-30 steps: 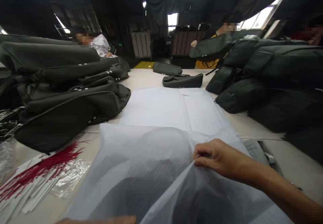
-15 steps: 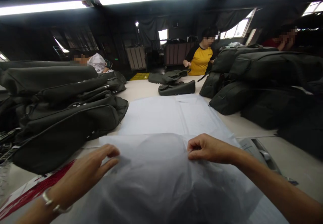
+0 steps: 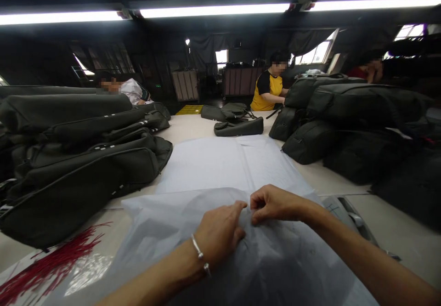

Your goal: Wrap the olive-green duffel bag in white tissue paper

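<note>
A translucent white plastic bag [image 3: 158,218] lies in front of me, with a dark shape showing through its near part. Near the middle of its upper side, my right hand [image 3: 277,204] pinches the plastic between curled fingers and thumb. My left hand [image 3: 218,232], with a silver bangle on its wrist, is just left of the right hand over the bag. Its index finger points forward and its thumb stays apart, with nothing seen between them. Beyond the bag, flat white plastic sheets [image 3: 203,163] cover the table.
Dark green bags are piled at left [image 3: 86,182] and right [image 3: 310,140]. Red cords [image 3: 58,260] lie at lower left. A grey tool-like object [image 3: 354,218] rests right of my right forearm. A co-worker in yellow and black [image 3: 270,90] stands across the table; two other people are farther off.
My left hand has moved right, from the bag's left side to close beside my right hand. The right hand keeps its pinch. The yellow-shirted co-worker's arm now reaches toward the right pile.
</note>
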`<state>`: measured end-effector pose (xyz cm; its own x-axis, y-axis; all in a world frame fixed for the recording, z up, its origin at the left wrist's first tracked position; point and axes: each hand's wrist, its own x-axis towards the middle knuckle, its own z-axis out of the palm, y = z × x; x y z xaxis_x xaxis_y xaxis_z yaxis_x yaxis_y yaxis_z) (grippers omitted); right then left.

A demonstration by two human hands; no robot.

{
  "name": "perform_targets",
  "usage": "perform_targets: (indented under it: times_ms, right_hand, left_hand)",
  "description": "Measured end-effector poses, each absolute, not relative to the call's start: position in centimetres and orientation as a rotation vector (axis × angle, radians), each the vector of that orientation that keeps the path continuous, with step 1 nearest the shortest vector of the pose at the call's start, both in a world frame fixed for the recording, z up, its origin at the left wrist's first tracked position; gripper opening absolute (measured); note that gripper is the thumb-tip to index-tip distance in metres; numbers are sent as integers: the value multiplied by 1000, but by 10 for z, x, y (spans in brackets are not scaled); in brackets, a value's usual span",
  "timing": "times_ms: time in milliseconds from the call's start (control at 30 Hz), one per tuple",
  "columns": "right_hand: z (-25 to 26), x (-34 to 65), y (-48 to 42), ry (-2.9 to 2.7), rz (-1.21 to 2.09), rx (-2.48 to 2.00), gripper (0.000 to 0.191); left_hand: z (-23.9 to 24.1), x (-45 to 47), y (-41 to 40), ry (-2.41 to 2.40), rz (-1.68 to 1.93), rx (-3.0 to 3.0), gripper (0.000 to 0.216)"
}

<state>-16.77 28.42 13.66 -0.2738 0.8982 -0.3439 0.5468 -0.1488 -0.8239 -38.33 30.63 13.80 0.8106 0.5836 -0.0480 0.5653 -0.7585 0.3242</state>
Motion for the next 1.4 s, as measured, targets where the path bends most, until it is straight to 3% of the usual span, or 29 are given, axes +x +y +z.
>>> perform_targets:
  times_ms: [100, 233, 333, 400, 500, 833, 1000, 1200, 1267, 1400]
  right_hand:
    - [134, -166, 290, -1796, 1370, -1669, 23]
    - [130, -165, 295, -1813, 1374, -1659, 24]
    - [127, -164, 296, -1801, 1400, -1643, 26]
    - [126, -164, 296, -1784, 1411, -1633, 25]
    - [125, -166, 295, -1767, 1392, -1641, 23]
    - [142, -146, 276, -1788, 1212, -1779, 36]
    - [135, -131, 262, -1757, 1071, -1895, 23]
    - [123, -126, 264, -1766, 863, -2057, 27]
    - [127, -123, 260, -1804, 655, -2182, 25]
    - [132, -136, 228, -1760, -186, -2209, 26]
  left_hand:
    - [137, -388, 297, 879, 330, 2867, 47]
    - [112, -383, 265, 480, 995, 3170, 22]
    - [82, -373, 251, 377, 1297, 3268, 47]
    - [67, -368, 252, 436, 1306, 3310, 64]
    - [58, -368, 257, 475, 1304, 3328, 72]
    - [47, -373, 259, 480, 1312, 3351, 73]
    - [46, -375, 262, 450, 1234, 3385, 72]
    - [46, -378, 265, 399, 1166, 3357, 71]
    - [50, -379, 264, 384, 1079, 3352, 72]
    - [58, -381, 262, 361, 908, 3317, 78]
